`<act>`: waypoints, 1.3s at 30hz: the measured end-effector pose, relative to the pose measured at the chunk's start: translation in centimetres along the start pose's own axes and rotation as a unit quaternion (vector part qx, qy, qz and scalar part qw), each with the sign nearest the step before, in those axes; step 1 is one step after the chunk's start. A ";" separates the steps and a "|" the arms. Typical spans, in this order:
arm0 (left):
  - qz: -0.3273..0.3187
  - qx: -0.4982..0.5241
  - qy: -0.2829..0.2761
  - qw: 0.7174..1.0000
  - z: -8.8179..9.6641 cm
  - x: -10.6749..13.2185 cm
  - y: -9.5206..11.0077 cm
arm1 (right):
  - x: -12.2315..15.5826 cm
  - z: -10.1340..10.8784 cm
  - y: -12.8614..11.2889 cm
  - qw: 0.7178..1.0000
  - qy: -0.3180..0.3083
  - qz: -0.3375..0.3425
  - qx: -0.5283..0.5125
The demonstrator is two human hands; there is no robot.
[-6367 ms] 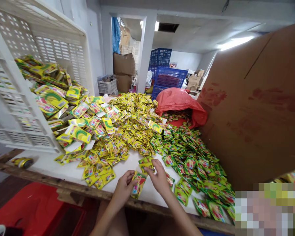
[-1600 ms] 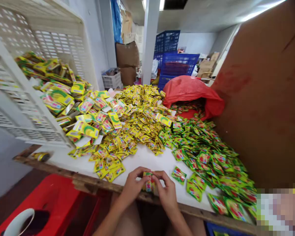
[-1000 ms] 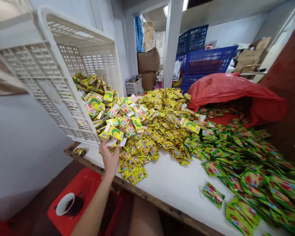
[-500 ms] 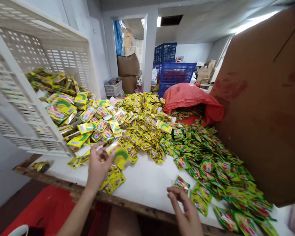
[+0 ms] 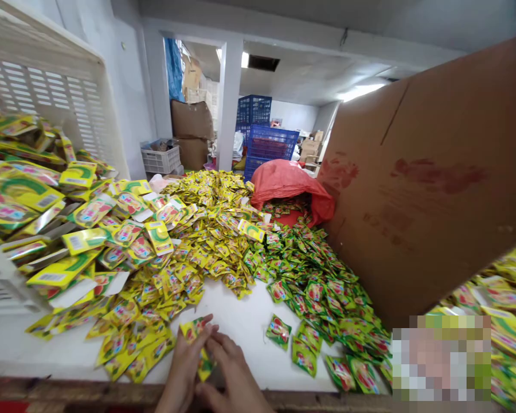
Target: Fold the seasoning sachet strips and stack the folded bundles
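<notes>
Close to the front edge of the white table, my two hands are together around a small yellow-green printed box. My left hand grips it from the left, and its upper end shows above the fingers. On the other side, my right hand has curled fingers against the box; they partly cover it. To the left lie flat yellow sachets, backed by a heap of yellow cartons. Green sachets lie to the right of my hands, a few apart from their larger pile.
A white slatted crate spills cartons on the left. At the back a red sack lies with its mouth toward me, holding green sachets. A tall cardboard sheet stands at right; beyond it are more yellow cartons and a pixelated patch.
My left hand has brought a yellow box from the carton heap toward the table's front. My right hand has moved left and closed onto it. The view has swung right.
</notes>
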State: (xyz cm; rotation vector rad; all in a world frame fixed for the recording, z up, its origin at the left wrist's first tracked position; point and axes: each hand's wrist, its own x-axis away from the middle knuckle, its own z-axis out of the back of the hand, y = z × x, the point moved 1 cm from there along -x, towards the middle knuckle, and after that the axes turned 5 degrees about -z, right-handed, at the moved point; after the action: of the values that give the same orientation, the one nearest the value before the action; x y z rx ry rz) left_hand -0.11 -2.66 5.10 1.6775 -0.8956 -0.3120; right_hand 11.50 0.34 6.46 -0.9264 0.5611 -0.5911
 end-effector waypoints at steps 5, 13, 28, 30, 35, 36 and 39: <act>0.000 0.029 -0.026 0.999 0.9 -0.9 -0.6 | -3.5 4.9 2.7 0.986 0.134 -0.062 0.082; -0.025 -0.025 -0.047 0.998 0.9 -1.0 -1.4 | -7.1 7.2 7.5 0.946 0.219 -0.145 0.191; -0.036 -0.041 -0.056 0.997 0.4 -0.6 -1.3 | -9.8 5.5 7.5 0.963 0.206 -0.147 0.096; -0.038 -0.045 -0.057 0.997 0.5 -0.6 -1.5 | -8.4 6.6 7.7 0.966 0.208 -0.142 0.065; -0.031 -0.068 -0.080 0.994 0.7 -0.7 -1.6 | -5.1 11.3 8.3 0.973 0.191 -0.127 -0.022; -0.031 -0.067 -0.082 0.994 0.7 -0.7 -1.6 | -4.5 12.2 8.3 0.974 0.185 -0.126 -0.036; -0.030 -0.065 -0.085 0.994 0.8 -0.8 -1.7 | -2.9 14.6 8.1 0.975 0.159 -0.121 -0.094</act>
State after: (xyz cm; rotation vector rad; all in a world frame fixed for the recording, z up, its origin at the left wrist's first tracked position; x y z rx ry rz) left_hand -0.48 -2.61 3.09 1.5757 -0.9308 -0.5498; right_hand 21.03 14.34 7.21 -1.0959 0.8087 -0.9290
